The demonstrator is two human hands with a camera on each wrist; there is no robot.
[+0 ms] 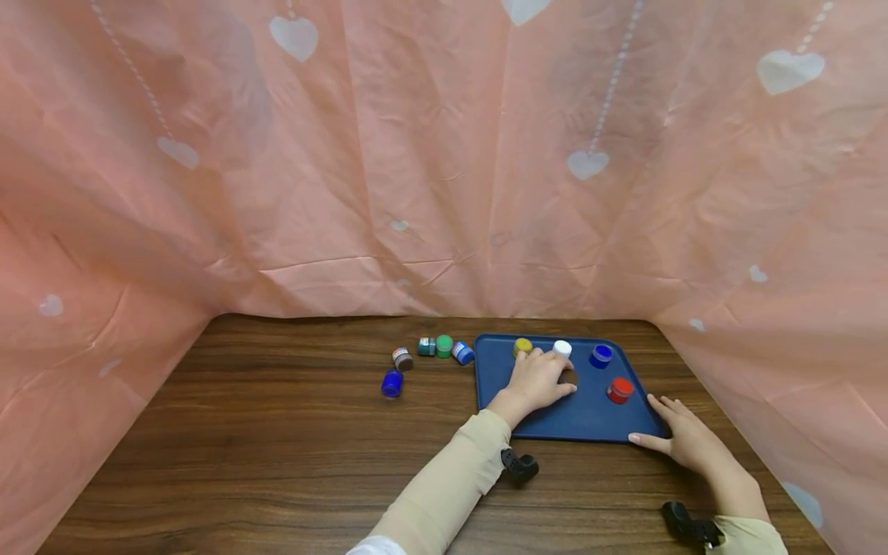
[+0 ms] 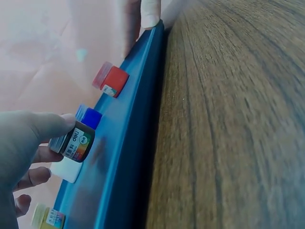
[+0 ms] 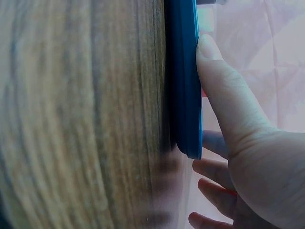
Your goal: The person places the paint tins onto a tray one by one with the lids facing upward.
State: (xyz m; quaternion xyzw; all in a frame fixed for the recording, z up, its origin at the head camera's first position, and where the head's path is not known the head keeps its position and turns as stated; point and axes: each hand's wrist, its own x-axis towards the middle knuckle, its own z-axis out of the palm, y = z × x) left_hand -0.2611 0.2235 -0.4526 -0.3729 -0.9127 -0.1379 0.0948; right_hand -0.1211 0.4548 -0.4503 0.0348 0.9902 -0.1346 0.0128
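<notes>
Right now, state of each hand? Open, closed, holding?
Left hand: closed, holding a dark jar.
Right hand: open, touching the blue tray.

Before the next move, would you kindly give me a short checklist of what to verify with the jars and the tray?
1. Dark jar secure in the left hand: ok, it is pinched there.
2. Right hand at the tray: ok, it touches the edge by the near right corner.
3. Red jar upright: ok, its lid faces up.
4. Room to set the dark jar down: ok, the tray's near part is bare.
5. Dark jar's base touching the tray: cannot tell.
6. Every jar on the tray, if that is wanted: not ok, five jars are on the table.
</notes>
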